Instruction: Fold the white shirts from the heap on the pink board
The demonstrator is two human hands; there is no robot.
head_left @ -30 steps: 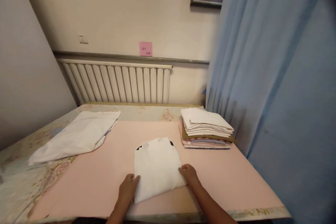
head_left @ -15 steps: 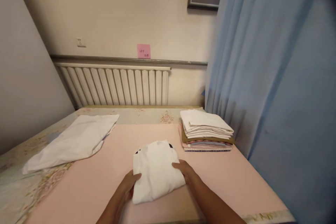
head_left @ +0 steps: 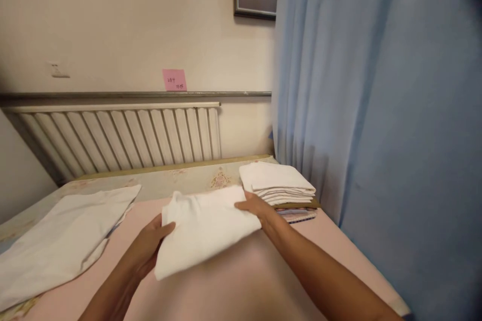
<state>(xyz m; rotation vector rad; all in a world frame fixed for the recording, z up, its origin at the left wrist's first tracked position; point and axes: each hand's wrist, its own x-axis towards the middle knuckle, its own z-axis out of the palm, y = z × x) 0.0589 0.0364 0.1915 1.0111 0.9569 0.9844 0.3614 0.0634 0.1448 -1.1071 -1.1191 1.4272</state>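
Observation:
Between my two hands is a folded white garment (head_left: pixel 205 228), held up over the pink sheet (head_left: pixel 241 281). My left hand (head_left: pixel 152 241) grips its left edge, thumb on top and fingers underneath. On the opposite edge, my right hand (head_left: pixel 254 208) is closed the same way, close to a stack of folded clothes (head_left: pixel 280 183). White folded pieces top that stack, with brown, pink and checked cloth below. Which kind of garment I hold cannot be made out.
A loosely spread white garment (head_left: pixel 64 235) lies on the left of the bed. A blue curtain (head_left: pixel 320 85) hangs along the right side. Behind the bed are a white radiator (head_left: pixel 128 135) and a wall with a pink note (head_left: pixel 174 80).
Both hands have lifted the folded white garment and carried it forward toward the stack, tilting it. The camera view has turned to the right.

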